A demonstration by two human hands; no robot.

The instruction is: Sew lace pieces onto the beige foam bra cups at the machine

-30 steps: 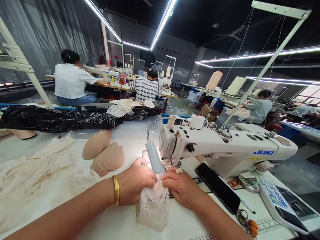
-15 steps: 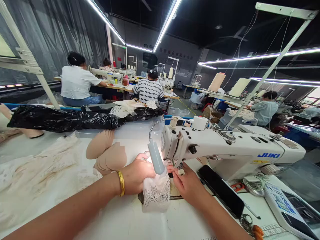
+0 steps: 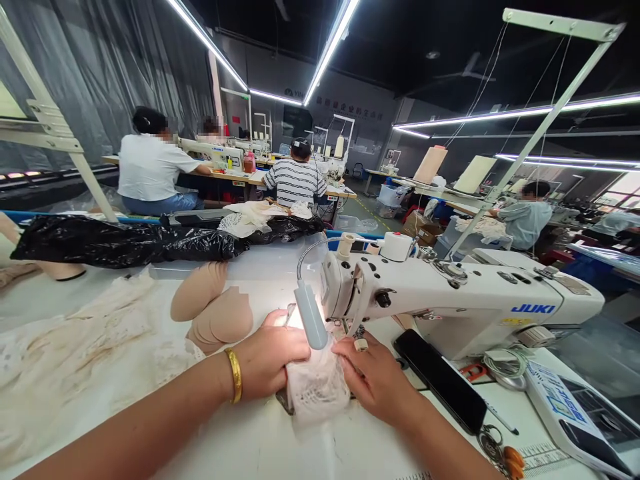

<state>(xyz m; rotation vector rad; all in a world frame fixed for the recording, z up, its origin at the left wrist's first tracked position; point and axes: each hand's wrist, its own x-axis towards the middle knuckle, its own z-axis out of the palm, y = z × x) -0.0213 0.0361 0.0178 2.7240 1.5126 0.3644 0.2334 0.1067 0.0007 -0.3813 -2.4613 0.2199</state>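
Observation:
A piece of white lace fabric [image 3: 319,387] lies under the needle area of the white sewing machine [image 3: 425,293] and hangs toward me. My left hand [image 3: 280,350] grips its left side, fingers curled, with a gold bangle on the wrist. At the fabric's right edge, my right hand [image 3: 370,370] pinches the lace between thumb and fingers, just below the presser area. A small grey lamp [image 3: 311,317] on a bendable neck lights the spot and hides part of the fabric and the left fingertips.
Beige cup pads [image 3: 220,317] and a heap of cream lace [image 3: 90,353] lie to the left. On the right are a black phone [image 3: 440,380], keys [image 3: 493,443] and a white device [image 3: 575,413]. Black plastic [image 3: 125,240] runs along the back. Several people sit at machines beyond.
The lace has shifted slightly right and bunched up. My right hand has moved a little toward me and left onto its edge. My left hand's fingers have spread slightly over the fabric.

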